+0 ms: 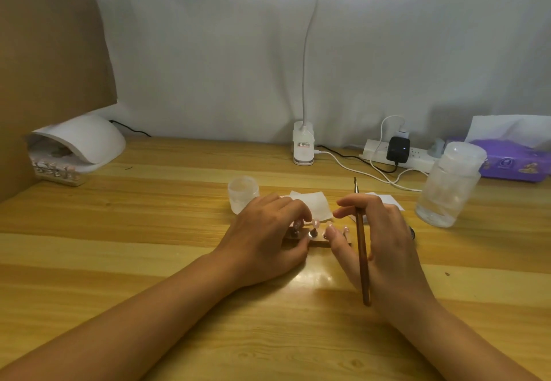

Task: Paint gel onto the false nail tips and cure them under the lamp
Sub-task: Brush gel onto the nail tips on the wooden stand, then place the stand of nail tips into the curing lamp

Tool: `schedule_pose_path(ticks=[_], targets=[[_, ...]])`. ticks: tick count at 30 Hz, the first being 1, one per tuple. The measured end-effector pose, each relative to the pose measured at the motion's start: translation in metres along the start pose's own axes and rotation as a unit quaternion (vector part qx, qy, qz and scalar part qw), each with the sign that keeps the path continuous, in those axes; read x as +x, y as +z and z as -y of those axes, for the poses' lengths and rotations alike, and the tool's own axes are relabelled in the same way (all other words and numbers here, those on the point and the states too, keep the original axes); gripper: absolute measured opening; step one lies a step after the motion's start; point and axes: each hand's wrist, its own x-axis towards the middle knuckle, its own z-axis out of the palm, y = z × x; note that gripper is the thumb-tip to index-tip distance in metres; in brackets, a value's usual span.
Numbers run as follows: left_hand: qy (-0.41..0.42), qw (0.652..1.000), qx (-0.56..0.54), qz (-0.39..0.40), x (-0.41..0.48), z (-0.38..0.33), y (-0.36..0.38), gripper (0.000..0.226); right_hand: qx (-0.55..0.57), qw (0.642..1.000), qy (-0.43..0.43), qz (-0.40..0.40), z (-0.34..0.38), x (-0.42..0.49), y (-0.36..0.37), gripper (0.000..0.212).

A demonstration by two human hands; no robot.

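Near the middle of the counter (149, 231), a wooden holder (319, 242) carries pale pink nail tips (315, 224) on little pegs. The left hand (268, 240) curls its fingers over the holder's left end, gripping it. The right hand (384, 240) pinches a brown brush (361, 261) (bristles pointing far), thumb touching the holder. The white curing lamp (83, 139) sits far left, a second rack of tips (56, 171) at its mouth.

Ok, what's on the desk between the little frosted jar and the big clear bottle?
In the head view, two white wipes lie between the frosted jar and the clear bottle, and the tip of the brush in the right hand rises there.
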Motion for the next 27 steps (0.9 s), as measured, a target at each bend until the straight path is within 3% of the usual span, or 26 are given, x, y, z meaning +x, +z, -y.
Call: schedule_pose_path(ticks=[6,13,16,19,23,25,27], targets=[[0.018,0.999,0.014,-0.047,-0.001,-0.001,0.000,0.028,0.000,1.000,0.014,-0.022,0.003,0.002,-0.005,0.028],[-0.041,0.970,-0.052,-0.235,-0.002,0.009,-0.015,0.019,-0.016,0.999,0.033,-0.027,0.010,0.003,-0.010,0.043],[-0.135,0.957,-0.023,-0.256,-0.002,0.040,-0.039,0.015,-0.024,0.998,0.052,-0.026,0.015,0.002,-0.012,0.035],[-0.300,0.915,-0.007,-0.270,-0.014,0.092,-0.071,0.013,-0.037,0.998,0.051,-0.020,0.018,0.001,-0.011,0.031],[-0.566,0.813,0.027,-0.135,-0.062,0.172,-0.114,0.025,-0.087,0.996,0.030,0.000,0.014,0.001,-0.007,0.035],[-0.627,0.771,0.036,-0.105,-0.087,0.200,-0.124,0.033,-0.113,0.993,0.018,0.011,0.007,0.003,-0.005,0.044],[-0.637,0.763,0.048,-0.098,-0.097,0.219,-0.128,0.041,-0.120,0.993,0.012,0.002,0.005,0.005,-0.004,0.044]])
